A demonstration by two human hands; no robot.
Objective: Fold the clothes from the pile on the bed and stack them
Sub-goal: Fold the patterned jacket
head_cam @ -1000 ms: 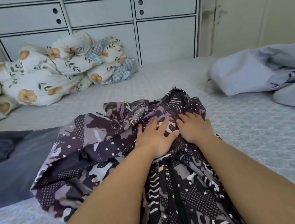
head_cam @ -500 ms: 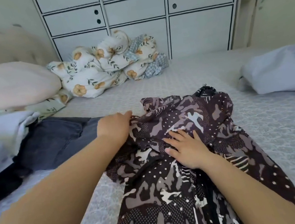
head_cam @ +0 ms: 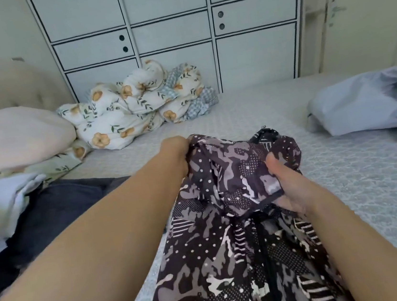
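while both hands grip the top end of the dark brown-and-grey patterned thin fabric garment (head_cam: 237,233), the rest of it lies stretched along the pale grey textured bed cover (head_cam: 371,179) toward the camera. the left hand (head_cam: 177,156) bunches the far left edge in curled fingers, and the right hand (head_cam: 288,189) pinches a folded-over flap with the thumb on top; the two hands sit apart, with loose cloth humped between them.

the main risk, as i judge it, is an uneven fold: the fabric looks light and slippery, so the hump between the hands could collapse into creases when it is laid down. the black drawstring or zip line (head_cam: 261,240) down the middle may twist off-centre if one hand pulls harder. the dark navy cloth (head_cam: 57,212) lies just beside the garment on the left, so a wide sweep of the left arm could drag it along. the crumpled light blue sheet (head_cam: 361,100) on the right is well apart.
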